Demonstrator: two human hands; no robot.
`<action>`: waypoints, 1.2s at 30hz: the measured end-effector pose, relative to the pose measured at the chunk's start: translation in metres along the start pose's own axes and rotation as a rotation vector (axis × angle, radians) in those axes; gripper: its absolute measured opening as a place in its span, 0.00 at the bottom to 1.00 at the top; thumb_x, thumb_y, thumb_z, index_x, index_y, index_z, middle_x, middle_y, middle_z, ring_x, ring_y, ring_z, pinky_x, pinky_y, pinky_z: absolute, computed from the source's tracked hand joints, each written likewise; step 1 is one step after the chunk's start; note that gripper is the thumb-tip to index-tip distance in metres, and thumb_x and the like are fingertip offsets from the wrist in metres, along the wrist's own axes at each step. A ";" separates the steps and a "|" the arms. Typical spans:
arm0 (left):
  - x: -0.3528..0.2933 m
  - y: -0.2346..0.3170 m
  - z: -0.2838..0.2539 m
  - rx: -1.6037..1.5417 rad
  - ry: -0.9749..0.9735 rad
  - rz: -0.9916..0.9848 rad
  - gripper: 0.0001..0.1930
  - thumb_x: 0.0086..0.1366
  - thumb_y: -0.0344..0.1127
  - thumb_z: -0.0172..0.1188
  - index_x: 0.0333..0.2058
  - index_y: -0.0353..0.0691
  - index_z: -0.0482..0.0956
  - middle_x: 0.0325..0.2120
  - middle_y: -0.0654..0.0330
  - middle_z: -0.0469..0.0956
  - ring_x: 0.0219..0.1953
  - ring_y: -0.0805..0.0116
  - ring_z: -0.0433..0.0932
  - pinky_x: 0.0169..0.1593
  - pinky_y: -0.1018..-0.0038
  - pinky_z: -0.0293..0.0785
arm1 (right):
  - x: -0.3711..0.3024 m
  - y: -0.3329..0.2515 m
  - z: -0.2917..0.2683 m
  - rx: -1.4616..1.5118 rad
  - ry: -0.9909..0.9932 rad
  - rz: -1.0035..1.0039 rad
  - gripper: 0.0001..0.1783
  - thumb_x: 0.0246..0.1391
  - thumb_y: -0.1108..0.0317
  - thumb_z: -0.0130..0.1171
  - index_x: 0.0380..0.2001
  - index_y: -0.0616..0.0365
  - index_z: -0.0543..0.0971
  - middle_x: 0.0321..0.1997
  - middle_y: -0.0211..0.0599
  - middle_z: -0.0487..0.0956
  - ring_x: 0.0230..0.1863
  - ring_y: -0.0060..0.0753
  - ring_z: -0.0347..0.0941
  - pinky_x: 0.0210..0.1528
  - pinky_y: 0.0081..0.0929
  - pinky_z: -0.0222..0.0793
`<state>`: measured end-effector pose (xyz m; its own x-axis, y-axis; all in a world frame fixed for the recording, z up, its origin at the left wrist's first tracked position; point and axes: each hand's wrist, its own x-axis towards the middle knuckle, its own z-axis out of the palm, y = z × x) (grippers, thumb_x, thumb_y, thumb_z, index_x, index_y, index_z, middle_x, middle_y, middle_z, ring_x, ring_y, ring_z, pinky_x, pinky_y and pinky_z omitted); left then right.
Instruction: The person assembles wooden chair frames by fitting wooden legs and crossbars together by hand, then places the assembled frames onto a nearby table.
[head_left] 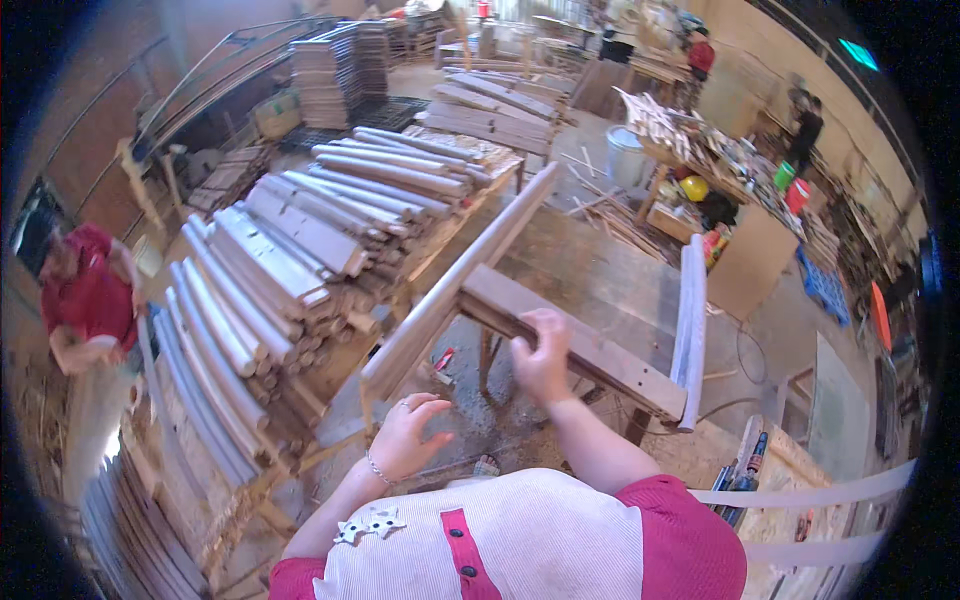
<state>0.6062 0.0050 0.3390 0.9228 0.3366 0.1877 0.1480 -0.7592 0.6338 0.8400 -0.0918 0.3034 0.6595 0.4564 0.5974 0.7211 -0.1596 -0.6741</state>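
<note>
A wooden frame lies in front of me. It has a long rounded post on the left, a shorter rounded post on the right, and a flat brown rail running between them. My right hand is closed over the rail's near edge, left of its middle; the fingertips are partly hidden. My left hand, with a bracelet at the wrist, hovers near the low end of the left post. Its fingers and thumb are apart and nothing is in them.
Left of the frame, a bench carries stacked rounded posts and flat boards. A person in a red shirt stands at far left. Screwdriver-like tools lie at lower right. Beyond are a white bucket and a cluttered table.
</note>
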 end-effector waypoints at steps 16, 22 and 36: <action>-0.525 0.059 -0.019 0.158 0.314 -1.013 0.25 0.51 0.41 0.63 0.47 0.41 0.70 0.43 0.49 0.72 0.46 0.52 0.71 0.50 0.65 0.67 | -0.321 -0.241 0.106 0.499 -1.251 -0.250 0.17 0.38 0.71 0.62 0.36 0.54 0.73 0.43 0.46 0.70 0.48 0.48 0.66 0.49 0.36 0.63; -0.626 0.078 -0.003 0.161 0.451 -1.340 0.27 0.51 0.42 0.63 0.50 0.39 0.69 0.47 0.49 0.70 0.50 0.54 0.69 0.53 0.66 0.65 | -0.312 -0.302 0.122 0.448 -1.215 -0.425 0.17 0.37 0.74 0.62 0.36 0.54 0.73 0.39 0.43 0.70 0.42 0.42 0.67 0.44 0.33 0.65; -0.562 -0.024 -0.061 -0.024 0.410 -1.015 0.30 0.52 0.45 0.61 0.52 0.39 0.66 0.46 0.46 0.70 0.49 0.51 0.69 0.53 0.66 0.65 | -0.226 -0.302 0.225 0.317 -1.002 -0.249 0.12 0.40 0.76 0.58 0.34 0.58 0.74 0.35 0.39 0.72 0.30 0.32 0.70 0.35 0.27 0.68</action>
<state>0.0618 -0.1315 0.2641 0.1854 0.9626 -0.1975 0.7614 -0.0137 0.6481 0.4251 0.0502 0.2739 -0.0758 0.9762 0.2032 0.6284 0.2050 -0.7504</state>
